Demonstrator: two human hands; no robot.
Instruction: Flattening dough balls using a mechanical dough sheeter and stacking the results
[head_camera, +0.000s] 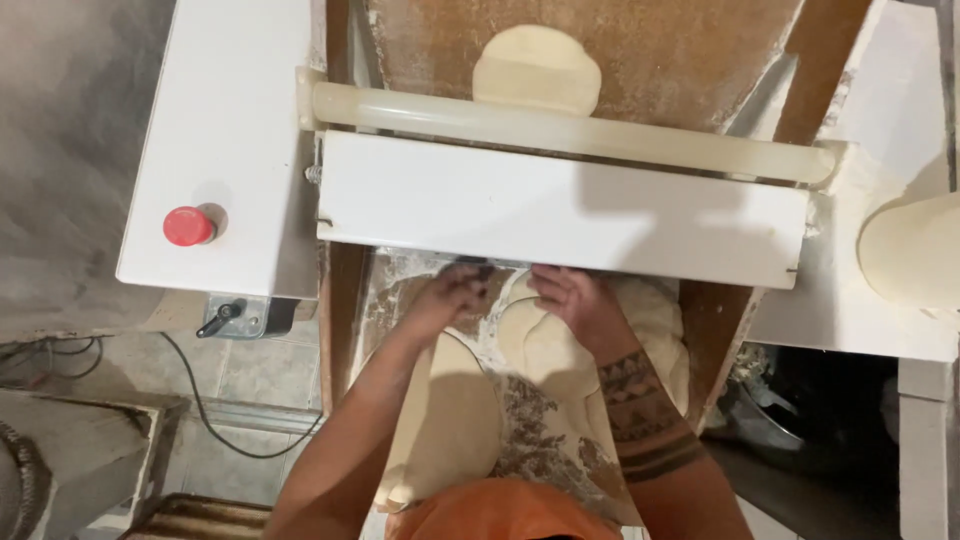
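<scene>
Left hand (452, 295): fingers curled, at the white dough-roller machine (560, 205) outlet.
Right hand (570, 298): spread on flat pale dough disc (540, 345).
Progress: another round dough piece (537, 68) waits above the roller.

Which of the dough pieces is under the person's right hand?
The flat round dough sheet just below the white cover. The right hand rests on its top edge. The other sheets lie at the top ramp and under the left forearm.

We find no packages, labels, signs or screens in this view, though the dim lower corners may hide small markings we cannot make out.
</scene>
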